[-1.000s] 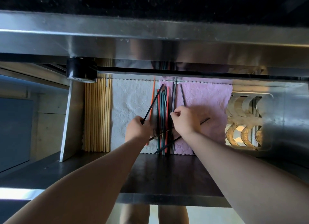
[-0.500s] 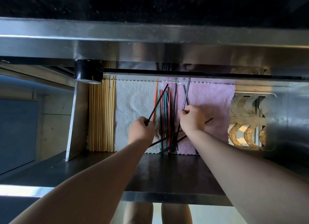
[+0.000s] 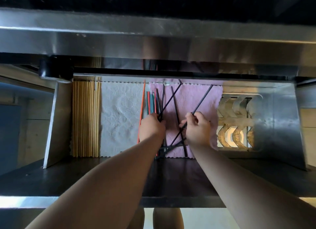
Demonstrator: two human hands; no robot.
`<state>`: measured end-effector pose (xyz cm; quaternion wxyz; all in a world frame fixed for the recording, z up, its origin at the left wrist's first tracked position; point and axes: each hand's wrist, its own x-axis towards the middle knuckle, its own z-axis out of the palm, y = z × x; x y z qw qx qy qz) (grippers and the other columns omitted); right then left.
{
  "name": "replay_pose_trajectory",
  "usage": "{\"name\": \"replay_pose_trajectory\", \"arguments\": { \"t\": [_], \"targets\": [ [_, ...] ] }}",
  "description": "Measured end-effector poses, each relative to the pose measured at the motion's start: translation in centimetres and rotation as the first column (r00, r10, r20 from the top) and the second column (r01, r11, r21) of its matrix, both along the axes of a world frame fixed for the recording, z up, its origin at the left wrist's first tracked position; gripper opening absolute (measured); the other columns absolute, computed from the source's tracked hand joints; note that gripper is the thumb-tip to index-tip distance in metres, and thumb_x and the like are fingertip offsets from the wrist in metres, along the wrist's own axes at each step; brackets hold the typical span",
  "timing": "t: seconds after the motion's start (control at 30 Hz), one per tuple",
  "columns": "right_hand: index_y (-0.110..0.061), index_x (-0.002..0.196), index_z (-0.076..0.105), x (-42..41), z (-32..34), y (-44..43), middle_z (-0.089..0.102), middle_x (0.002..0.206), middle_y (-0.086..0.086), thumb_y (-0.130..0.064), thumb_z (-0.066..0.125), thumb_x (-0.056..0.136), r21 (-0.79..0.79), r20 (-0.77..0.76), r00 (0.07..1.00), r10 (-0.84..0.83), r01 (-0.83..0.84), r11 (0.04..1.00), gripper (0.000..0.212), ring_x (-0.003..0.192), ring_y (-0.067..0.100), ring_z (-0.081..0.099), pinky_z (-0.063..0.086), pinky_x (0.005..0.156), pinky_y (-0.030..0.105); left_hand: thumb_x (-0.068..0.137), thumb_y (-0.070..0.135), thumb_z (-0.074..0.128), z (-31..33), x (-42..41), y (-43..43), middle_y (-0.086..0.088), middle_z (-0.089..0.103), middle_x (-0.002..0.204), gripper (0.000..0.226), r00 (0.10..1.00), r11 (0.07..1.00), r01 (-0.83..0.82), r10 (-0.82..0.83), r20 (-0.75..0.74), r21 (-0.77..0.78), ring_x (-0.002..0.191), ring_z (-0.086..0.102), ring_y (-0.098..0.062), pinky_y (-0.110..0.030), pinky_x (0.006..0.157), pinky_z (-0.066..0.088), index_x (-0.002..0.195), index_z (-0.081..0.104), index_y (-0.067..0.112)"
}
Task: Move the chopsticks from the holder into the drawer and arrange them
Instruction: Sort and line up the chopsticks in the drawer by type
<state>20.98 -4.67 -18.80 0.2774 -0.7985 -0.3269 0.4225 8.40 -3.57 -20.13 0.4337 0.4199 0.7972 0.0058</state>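
Gripping one black stick (image 3: 168,103) in my left hand (image 3: 151,127) and pinching a second stick (image 3: 202,99) in my right hand (image 3: 199,128), I see both slanting across the cloth (image 3: 189,99) — the sorted row (image 3: 151,103), just left, runs front-to-back in the drawer (image 3: 280,119).

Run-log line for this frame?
phase: arranging | left hand: grips black chopstick | right hand: pinches second black chopstick | other chopsticks: crossed on pink cloth

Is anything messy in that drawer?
Yes. The black chopsticks lie crisscrossed over the pink cloth, not lined up like the pale wooden chopsticks at the left. The left hand and right hand each grip one.
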Motion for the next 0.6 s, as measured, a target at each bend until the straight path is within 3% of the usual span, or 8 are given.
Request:
{"name": "replay_pose_trajectory", "arguments": {
  "t": [0.13, 0.27, 0.33, 0.43, 0.5, 0.6],
  "targets": [
    [0.002, 0.084, 0.058, 0.4, 0.3, -0.2, 0.064, 0.064, 0.0, -0.017, 0.051, 0.098, 0.025, -0.043, 0.999, -0.003, 0.004, 1.0, 0.024, 0.05, -0.006, 0.058, 0.042, 0.055, 0.006, 0.088, 0.025, 0.065, -0.1, 0.5, 0.1, -0.009, 0.064, 0.093, 0.02, 0.99, 0.994, 0.097, -0.101, -0.101, -0.048, 0.083, 0.06, -0.03, -0.034, 0.065, 0.047, 0.101, 0.06, 0.01],
    [-0.004, 0.088, 0.057, 0.7, 0.3, 0.1, 0.067, 0.068, 0.004, -0.017, 0.05, 0.099, 0.007, -0.106, 0.993, -0.043, 0.044, 0.999, 0.019, 0.052, 0.0, 0.061, 0.05, 0.064, 0.023, 0.086, 0.02, 0.06, 0.2, 0.8, 0.3, -0.005, 0.06, 0.084, 0.015, 0.998, 0.997, 0.035, -0.039, -0.056, -0.062, 0.074, 0.057, -0.026, -0.031, 0.061, 0.046, 0.097, 0.061, 0.01],
    [-0.004, 0.092, 0.058, 0.9, 0.5, 0.1, 0.067, 0.066, 0.0, -0.018, 0.048, 0.099, -0.002, -0.103, 0.993, -0.051, 0.052, 0.999, 0.019, 0.053, 0.002, 0.062, 0.05, 0.065, 0.024, 0.084, 0.023, 0.06, 0.5, 0.5, 0.4, -0.006, 0.062, 0.087, 0.017, 0.999, 0.997, 0.04, -0.042, -0.026, -0.06, 0.076, 0.059, -0.027, -0.029, 0.061, 0.046, 0.095, 0.061, 0.011],
    [-0.006, 0.092, 0.058, 1.1, 0.9, 0.3, 0.065, 0.064, -0.002, -0.018, 0.045, 0.1, -0.021, -0.084, 0.994, -0.064, 0.063, 0.998, 0.019, 0.046, -0.004, 0.059, 0.045, 0.056, 0.016, 0.084, 0.025, 0.059, 0.9, -0.1, 0.5, -0.008, 0.062, 0.091, 0.021, 0.996, 0.995, 0.086, -0.086, 0.006, -0.042, 0.077, 0.057, -0.027, -0.029, 0.06, 0.042, 0.097, 0.059, 0.009],
    [-0.007, 0.093, 0.056, 0.9, 1.2, 0.6, 0.063, 0.063, 0.002, -0.018, 0.042, 0.101, -0.042, -0.123, 0.983, -0.135, 0.131, 0.991, 0.02, 0.043, 0.002, 0.06, 0.044, 0.05, 0.02, 0.087, 0.025, 0.056, 1.1, -0.6, 0.3, -0.007, 0.059, 0.089, 0.018, 0.995, 0.994, 0.099, -0.098, 0.021, -0.04, 0.078, 0.055, -0.028, -0.031, 0.061, 0.04, 0.097, 0.052, 0.011],
    [-0.009, 0.096, 0.056, 0.7, 1.6, 1.0, 0.056, 0.063, 0.006, -0.02, 0.037, 0.102, -0.119, -0.15, 0.965, -0.216, 0.199, 0.973, 0.022, 0.041, 0.011, 0.058, 0.038, 0.037, 0.012, 0.092, 0.024, 0.048, 1.5, -1.4, -0.3, -0.008, 0.059, 0.082, 0.012, 0.989, 0.989, 0.148, -0.148, 0.01, -0.011, 0.075, 0.056, -0.031, -0.033, 0.06, 0.04, 0.099, 0.045, 0.014]
  ]
}}
